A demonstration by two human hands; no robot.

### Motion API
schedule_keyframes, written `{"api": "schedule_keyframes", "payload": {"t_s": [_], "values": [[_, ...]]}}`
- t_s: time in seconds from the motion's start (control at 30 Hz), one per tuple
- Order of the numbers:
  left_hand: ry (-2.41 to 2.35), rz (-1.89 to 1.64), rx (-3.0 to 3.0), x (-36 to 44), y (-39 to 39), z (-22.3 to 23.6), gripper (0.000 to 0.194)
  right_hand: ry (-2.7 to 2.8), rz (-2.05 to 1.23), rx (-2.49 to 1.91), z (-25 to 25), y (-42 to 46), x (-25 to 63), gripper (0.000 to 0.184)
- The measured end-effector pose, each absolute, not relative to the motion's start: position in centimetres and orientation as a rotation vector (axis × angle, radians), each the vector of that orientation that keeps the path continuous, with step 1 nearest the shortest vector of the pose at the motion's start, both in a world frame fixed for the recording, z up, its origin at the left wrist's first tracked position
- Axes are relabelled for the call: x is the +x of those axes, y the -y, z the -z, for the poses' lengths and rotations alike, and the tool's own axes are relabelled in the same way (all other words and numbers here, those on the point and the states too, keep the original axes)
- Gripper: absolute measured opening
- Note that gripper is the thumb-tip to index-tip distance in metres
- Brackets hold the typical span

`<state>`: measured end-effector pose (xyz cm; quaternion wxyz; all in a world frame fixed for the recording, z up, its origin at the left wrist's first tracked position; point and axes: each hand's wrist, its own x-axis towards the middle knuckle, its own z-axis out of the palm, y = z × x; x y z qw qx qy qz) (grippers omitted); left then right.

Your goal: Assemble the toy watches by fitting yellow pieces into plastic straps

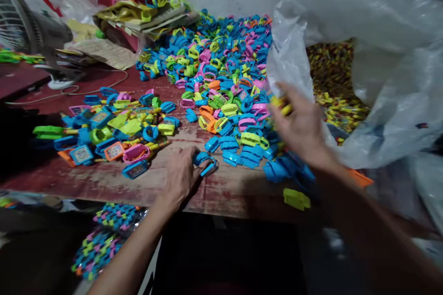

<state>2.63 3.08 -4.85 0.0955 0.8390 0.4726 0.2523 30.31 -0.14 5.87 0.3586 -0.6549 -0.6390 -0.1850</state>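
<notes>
My left hand is at the table's near side, its fingers closed on a blue plastic toy watch. My right hand, blurred by motion, is closed around small yellow printed sticks; their number is unclear. It is beside the opening of a clear plastic bag that holds a mass of similar yellow sticks. Between and beyond my hands spreads a big pile of blue, pink, green, yellow and orange toy watches. On the left, a smaller heap of watches has yellow sticks among them.
The worn red table has its front edge close to me. A lone yellow-green piece lies near that edge. A fan stands at the far left by stacked cardboard. Packed bags of colourful pieces sit below the table.
</notes>
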Motion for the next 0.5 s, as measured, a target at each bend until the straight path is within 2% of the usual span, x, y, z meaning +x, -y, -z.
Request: {"api": "schedule_keyframes", "payload": {"t_s": [0.13,0.23,0.33,0.5], "values": [[-1.635,-0.748,2.441,1.2,-4.3,4.2,0.043,1.804,0.367,-1.519,2.1,3.1,19.8,0.04],[-1.477,-0.745,2.418,0.2,-4.8,4.2,0.03,1.908,0.455,-1.608,5.6,4.0,17.0,0.037],[-1.345,-0.764,2.448,-0.5,-4.7,4.4,0.017,1.951,0.543,-1.696,6.2,3.3,16.9,0.031],[-1.214,-0.908,2.286,-1.2,-4.1,4.5,0.03,1.958,0.51,-1.688,5.2,1.3,18.1,0.02]]}}
